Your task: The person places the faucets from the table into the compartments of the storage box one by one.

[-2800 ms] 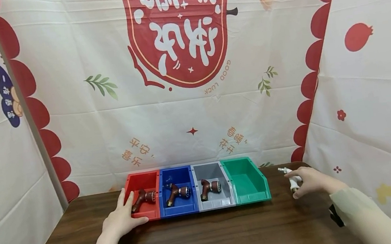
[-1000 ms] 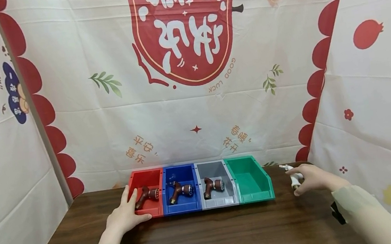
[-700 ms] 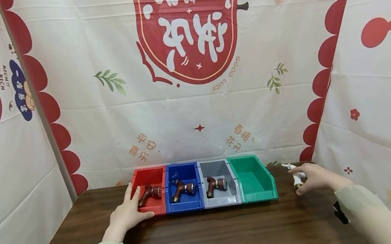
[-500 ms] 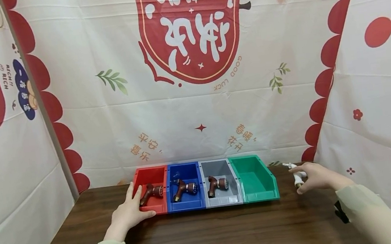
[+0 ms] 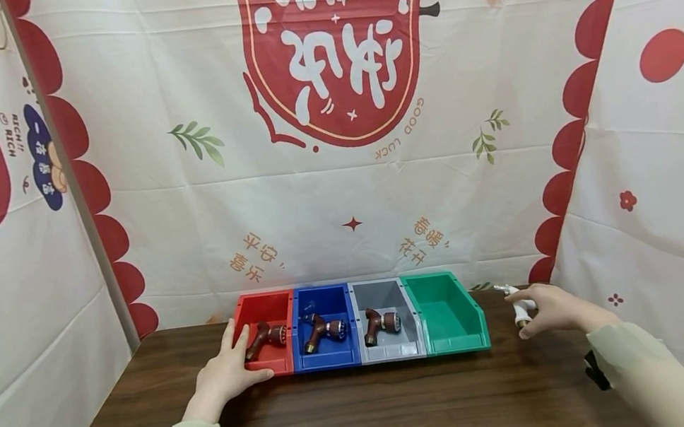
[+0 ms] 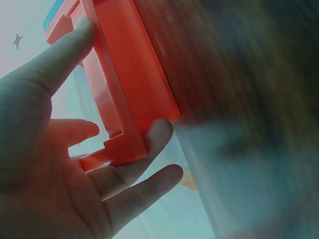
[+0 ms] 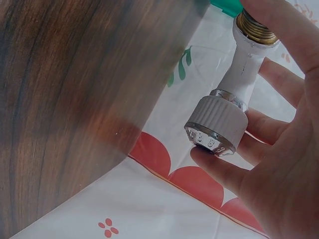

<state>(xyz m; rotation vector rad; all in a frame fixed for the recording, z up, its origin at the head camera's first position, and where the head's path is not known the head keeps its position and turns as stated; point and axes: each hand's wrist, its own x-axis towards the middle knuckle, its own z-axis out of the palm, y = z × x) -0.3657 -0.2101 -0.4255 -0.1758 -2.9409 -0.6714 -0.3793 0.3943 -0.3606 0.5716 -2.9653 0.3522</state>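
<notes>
My left hand point(image 5: 227, 373) grips the front left corner of the red bin point(image 5: 266, 301), thumb at the front lip and fingers at the side, as the left wrist view shows. At the right end of the table, my right hand point(image 5: 555, 308) holds a white faucet point(image 7: 241, 74) with a brass threaded end and a ribbed knob. Its thumb is at the thread and its fingers are behind the body. Brown faucets lie one each in the red bin, the blue bin point(image 5: 320, 298) and the grey bin point(image 5: 377, 292). The green bin point(image 5: 443, 308) holds nothing.
The bins stand joined in a row at the back of the dark wooden table point(image 5: 367, 417). A printed white cloth point(image 5: 315, 202) hangs close behind them. More cloth walls stand at the left and right.
The head view has turned slightly left, so everything sits further right in it. Both hands keep their places at the red bin and the white faucet.
</notes>
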